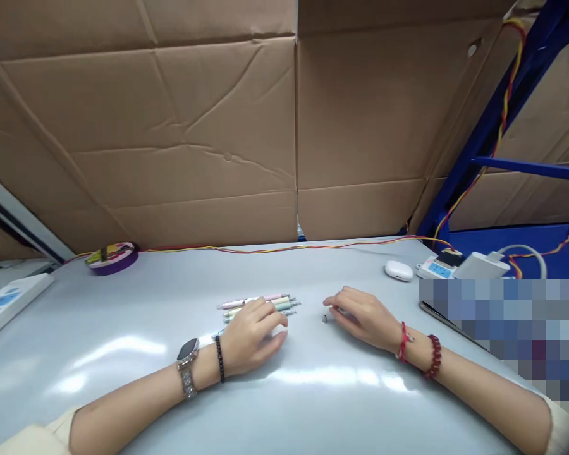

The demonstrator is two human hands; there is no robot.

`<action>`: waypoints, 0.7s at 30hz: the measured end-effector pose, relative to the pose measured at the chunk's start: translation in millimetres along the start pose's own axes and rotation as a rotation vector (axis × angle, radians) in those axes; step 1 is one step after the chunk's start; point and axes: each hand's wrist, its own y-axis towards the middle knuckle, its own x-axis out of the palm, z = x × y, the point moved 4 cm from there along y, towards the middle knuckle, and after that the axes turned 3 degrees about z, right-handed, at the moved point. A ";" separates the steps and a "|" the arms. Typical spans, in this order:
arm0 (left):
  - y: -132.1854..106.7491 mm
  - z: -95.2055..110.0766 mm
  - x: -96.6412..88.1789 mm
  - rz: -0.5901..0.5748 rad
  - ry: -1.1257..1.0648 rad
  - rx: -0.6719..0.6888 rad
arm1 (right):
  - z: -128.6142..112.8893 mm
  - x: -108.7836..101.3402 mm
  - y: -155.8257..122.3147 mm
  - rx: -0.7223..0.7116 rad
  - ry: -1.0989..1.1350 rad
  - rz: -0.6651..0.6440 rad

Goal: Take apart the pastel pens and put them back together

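Several slim pastel pens (pixel 284 306) in pink, yellow and green lie side by side on the table, their clicker ends toward the right. My left hand (pixel 253 335) rests palm down over their near side, thumb apart from the fingers, hiding part of them. A light-blue pen tip (pixel 217 335) shows at its wrist side. To the right, my right hand (pixel 363 316) is low over the table with bent fingers. From under its thumb and fingers pokes the small grey end of what looks like a pen (pixel 325 318); the rest is hidden.
A purple-edged round tin or roll (pixel 111 258) stands at the back left. A white earbud case (pixel 399 270) and a power strip with a plugged-in charger (pixel 436 268) sit at the back right. Another power strip (pixel 14 303) is at left. Cardboard (pixel 208 126) walls the back.
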 end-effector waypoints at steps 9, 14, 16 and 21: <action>0.1 -14.8 1.8 -0.079 0.189 -0.150 | -1.0 0.0 0.1 -0.057 -0.011 -0.031; -0.2 -12.0 6.1 -0.087 0.130 -0.097 | -3.1 7.7 0.2 -0.063 0.006 -0.046; 0.4 -9.3 2.7 -0.071 0.087 -0.094 | -2.4 7.3 0.8 -0.046 0.028 -0.034; -1.7 -2.6 -4.7 -0.012 -0.053 -0.146 | -8.9 -4.2 1.8 0.078 0.133 0.063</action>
